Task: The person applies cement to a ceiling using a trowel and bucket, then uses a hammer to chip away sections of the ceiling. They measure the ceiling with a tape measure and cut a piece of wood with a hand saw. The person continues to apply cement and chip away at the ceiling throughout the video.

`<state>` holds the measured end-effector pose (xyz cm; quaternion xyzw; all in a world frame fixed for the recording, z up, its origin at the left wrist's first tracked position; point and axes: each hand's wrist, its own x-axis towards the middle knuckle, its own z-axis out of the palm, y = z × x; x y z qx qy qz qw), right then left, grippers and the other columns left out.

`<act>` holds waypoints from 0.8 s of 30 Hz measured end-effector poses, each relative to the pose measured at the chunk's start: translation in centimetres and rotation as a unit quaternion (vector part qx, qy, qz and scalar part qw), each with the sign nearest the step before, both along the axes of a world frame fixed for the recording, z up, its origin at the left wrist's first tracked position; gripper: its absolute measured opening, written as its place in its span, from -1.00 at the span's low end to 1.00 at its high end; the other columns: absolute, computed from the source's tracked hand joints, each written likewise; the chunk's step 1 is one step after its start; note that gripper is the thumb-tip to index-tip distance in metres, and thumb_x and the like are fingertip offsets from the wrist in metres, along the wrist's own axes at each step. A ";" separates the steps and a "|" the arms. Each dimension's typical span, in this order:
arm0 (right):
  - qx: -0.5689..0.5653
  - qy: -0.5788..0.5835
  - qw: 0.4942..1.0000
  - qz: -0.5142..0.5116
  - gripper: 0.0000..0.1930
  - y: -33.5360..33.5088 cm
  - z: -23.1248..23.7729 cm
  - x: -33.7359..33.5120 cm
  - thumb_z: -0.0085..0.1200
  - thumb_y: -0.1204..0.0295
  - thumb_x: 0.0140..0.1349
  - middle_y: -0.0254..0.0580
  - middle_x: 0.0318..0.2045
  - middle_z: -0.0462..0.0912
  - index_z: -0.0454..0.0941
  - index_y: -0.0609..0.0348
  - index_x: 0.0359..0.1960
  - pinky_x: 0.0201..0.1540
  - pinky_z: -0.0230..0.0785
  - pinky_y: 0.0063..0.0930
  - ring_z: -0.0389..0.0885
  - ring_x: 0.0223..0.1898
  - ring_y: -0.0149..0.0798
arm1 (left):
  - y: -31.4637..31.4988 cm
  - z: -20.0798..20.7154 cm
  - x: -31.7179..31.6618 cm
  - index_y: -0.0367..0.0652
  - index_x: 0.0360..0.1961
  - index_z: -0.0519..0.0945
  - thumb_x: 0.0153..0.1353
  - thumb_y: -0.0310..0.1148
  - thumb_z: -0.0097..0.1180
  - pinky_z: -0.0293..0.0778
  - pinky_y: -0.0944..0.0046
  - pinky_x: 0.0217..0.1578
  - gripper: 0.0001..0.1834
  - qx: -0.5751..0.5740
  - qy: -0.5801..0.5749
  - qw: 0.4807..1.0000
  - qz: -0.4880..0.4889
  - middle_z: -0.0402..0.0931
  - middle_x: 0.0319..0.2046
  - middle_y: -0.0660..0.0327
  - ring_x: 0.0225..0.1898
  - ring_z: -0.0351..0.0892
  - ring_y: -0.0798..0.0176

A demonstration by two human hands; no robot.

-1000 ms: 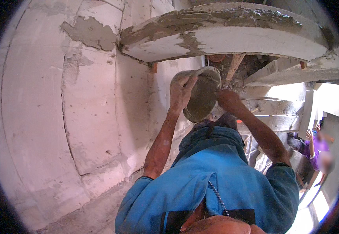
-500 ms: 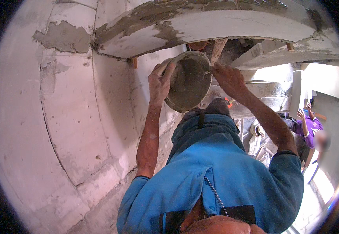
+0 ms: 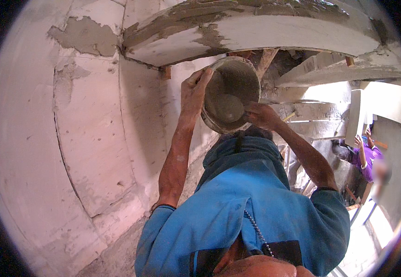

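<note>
A round, mortar-smeared bucket (image 3: pixel 235 78) is tilted so that its mouth faces me. Grey wet material (image 3: pixel 228 107) lies low inside it, with a pale rounded patch. My left hand (image 3: pixel 195 92) grips the bucket's left rim, fingers bent over the edge. At the lower right of the mouth is my right hand (image 3: pixel 261 115), its fingers closed and reaching over the rim. Whatever those fingers hold is hidden or too small to make out.
A curved, mortar-streaked beam (image 3: pixel 256 34) spans above the bucket. On the left stands a pale block wall (image 3: pixel 89 134) with a grey mortar patch (image 3: pixel 85 37). A person in purple (image 3: pixel 371 159) is at the far right, hands raised near a pale post (image 3: pixel 355 117).
My right hand has moved from the bucket's upper right rim down to its lower right. The bucket has tipped, showing more of its inside. My left hand keeps its hold.
</note>
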<state>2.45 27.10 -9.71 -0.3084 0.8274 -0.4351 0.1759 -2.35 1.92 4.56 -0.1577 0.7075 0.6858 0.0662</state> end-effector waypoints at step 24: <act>-0.145 -0.116 0.977 -0.106 -0.67 -20.4 23.0 -9.2 -0.18 0.16 0.46 -0.29 -0.48 0.33 0.32 0.21 -0.06 -0.47 0.28 -0.44 0.37 -0.46 -0.44 | -6.2 -5.5 4.7 -0.31 0.20 0.47 0.37 -0.14 0.08 0.41 0.25 0.11 -0.48 0.193 -0.064 0.979 -0.005 0.53 0.07 0.17 0.07 0.50 0.28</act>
